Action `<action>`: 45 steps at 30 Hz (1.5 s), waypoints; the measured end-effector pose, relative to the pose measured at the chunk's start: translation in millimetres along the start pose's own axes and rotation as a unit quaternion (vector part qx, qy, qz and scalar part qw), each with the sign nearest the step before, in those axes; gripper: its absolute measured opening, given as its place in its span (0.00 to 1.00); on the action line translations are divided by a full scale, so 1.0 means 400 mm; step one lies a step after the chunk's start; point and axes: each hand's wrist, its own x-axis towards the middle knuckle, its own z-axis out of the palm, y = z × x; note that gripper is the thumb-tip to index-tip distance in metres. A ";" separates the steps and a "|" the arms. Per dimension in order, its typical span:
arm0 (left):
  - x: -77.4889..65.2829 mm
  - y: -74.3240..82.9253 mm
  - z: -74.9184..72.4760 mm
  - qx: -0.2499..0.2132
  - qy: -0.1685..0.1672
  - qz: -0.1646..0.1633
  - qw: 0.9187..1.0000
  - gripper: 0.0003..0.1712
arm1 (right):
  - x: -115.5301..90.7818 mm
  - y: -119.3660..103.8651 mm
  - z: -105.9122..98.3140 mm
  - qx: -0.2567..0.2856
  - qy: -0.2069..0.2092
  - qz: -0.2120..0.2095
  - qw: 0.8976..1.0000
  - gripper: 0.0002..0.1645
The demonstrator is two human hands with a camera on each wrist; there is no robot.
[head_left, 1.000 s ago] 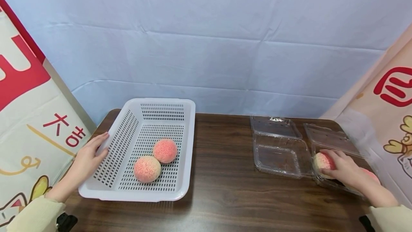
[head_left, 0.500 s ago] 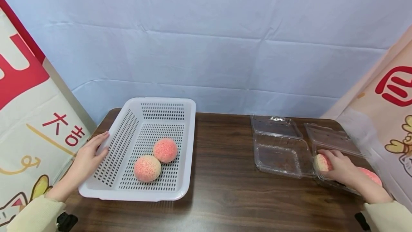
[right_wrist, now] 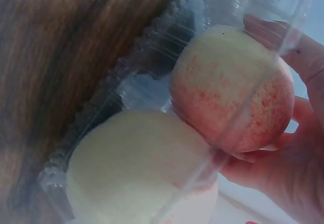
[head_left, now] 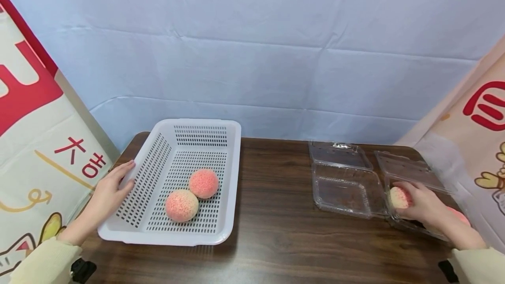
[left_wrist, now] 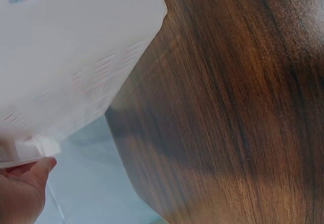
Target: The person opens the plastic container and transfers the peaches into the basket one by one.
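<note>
In the head view, my left hand (head_left: 108,194) holds the left rim of a white perforated plastic basket (head_left: 232,179). The left wrist view has my fingertips (left_wrist: 43,171) against that rim. Two pink-and-cream peaches, a redder one (head_left: 203,183) and a paler one (head_left: 182,205), lie touching on the basket's floor. At the right, my right hand (head_left: 426,207) grips a peach (head_left: 400,197) within an open clear plastic clamshell box (head_left: 414,171). Beside it in the right wrist view sits a second peach (right_wrist: 134,168), partly hidden by my arm in the head view.
Another open clamshell box (head_left: 341,194) of clear plastic stands just left of the one at my right hand. Brown wooden table (head_left: 276,214) lies between basket and boxes. A pale blue cloth (head_left: 252,56) hangs behind, with printed banners on both sides.
My right hand and its peach have shifted only slightly at the right-hand box. The left hand, the basket and its two peaches stay put.
</note>
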 end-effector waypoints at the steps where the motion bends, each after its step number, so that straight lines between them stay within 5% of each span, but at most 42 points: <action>1: 0.000 0.000 0.000 -0.001 -0.001 0.000 1.000 0.28 | 0.000 0.000 -0.003 0.002 0.003 -0.002 1.000 0.41; 45: 0.002 0.000 0.003 0.023 0.007 0.000 1.000 0.27 | 0.040 -0.109 -0.086 -0.001 0.109 -0.079 0.991 0.40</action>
